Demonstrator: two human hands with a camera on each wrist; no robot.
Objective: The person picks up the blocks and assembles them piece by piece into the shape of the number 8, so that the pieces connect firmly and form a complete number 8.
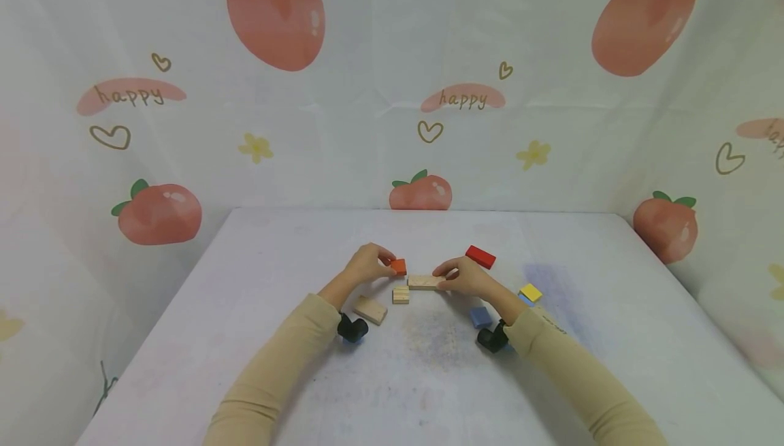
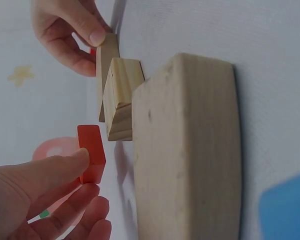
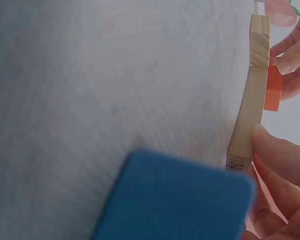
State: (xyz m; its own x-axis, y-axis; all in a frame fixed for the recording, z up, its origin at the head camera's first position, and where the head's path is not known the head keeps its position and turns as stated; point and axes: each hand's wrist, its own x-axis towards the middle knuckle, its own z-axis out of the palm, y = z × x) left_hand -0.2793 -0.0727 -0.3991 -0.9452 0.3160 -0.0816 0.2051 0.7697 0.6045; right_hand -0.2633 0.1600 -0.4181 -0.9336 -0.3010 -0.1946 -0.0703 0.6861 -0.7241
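Two blocks in hand: orange-red block (image 1: 399, 267) and long wooden block (image 1: 422, 282). First one: short, squared-off, smooth flat faces, solid bright colour. Second: pale, unpainted, narrow, straight-edged, lying lengthwise, small dark marking on end face in right wrist view.

Orange-red block at left hand (image 1: 369, 263): thumb and fingers clamped on it. Sits at fingertips, thumb pad pressed on one face, fingers on opposite side, much of it sticking out past the thumb. Located just beyond left end of long wooden block; contact between the two, can't tell.

Long wooden block at right hand (image 1: 467, 276): thumb and fingers clamped on right end. Extends from fingertips toward left hand, lies on table (image 1: 294, 248).

Nearby: small wooden block (image 1: 401, 295) just this side of long one's left end; thick wooden block (image 1: 370, 310) near left wrist. Red block (image 1: 480, 257) beyond right hand; blue block (image 1: 480, 317) and yellow block (image 1: 531, 292) near right forearm.
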